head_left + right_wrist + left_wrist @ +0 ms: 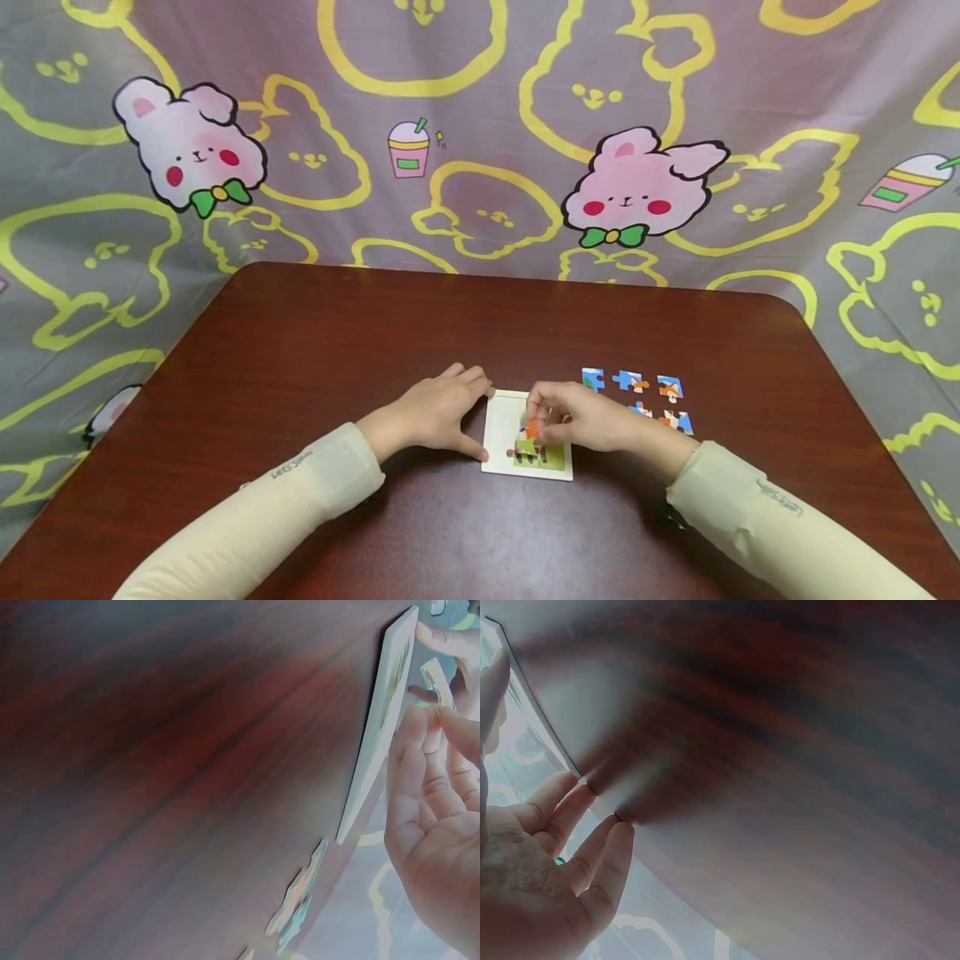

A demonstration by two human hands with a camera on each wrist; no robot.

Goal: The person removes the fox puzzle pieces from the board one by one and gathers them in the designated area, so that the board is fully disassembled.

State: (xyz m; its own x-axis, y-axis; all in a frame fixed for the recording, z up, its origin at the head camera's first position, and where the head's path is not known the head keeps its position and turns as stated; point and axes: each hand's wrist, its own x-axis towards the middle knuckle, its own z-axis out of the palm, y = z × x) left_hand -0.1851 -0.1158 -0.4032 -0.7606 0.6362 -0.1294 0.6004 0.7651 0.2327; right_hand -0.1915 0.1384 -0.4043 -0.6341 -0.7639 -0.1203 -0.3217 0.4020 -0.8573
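A small, pale puzzle board point(497, 433) lies on the table with assembled picture pieces point(551, 457) along its lower right part. My left hand point(438, 412) rests at the board's left side, thumb by the near corner and fingertips by the far one. In the left wrist view those fingers point(607, 862) are spread and nearly straight, tips on the tabletop. Over the board, my right hand point(577, 417) pinches a jigsaw piece point(532, 429) with orange on it. The right wrist view shows this piece point(433, 676) tilted up between thumb and fingertips, above the board point(379, 742).
Several loose jigsaw pieces lie right of the board, among them a blue one point(592, 377), a blue-and-orange one point(630, 381) and one with a fox-like face point(670, 387). The dark red wooden table point(337, 333) ends at a patterned curtain point(480, 125).
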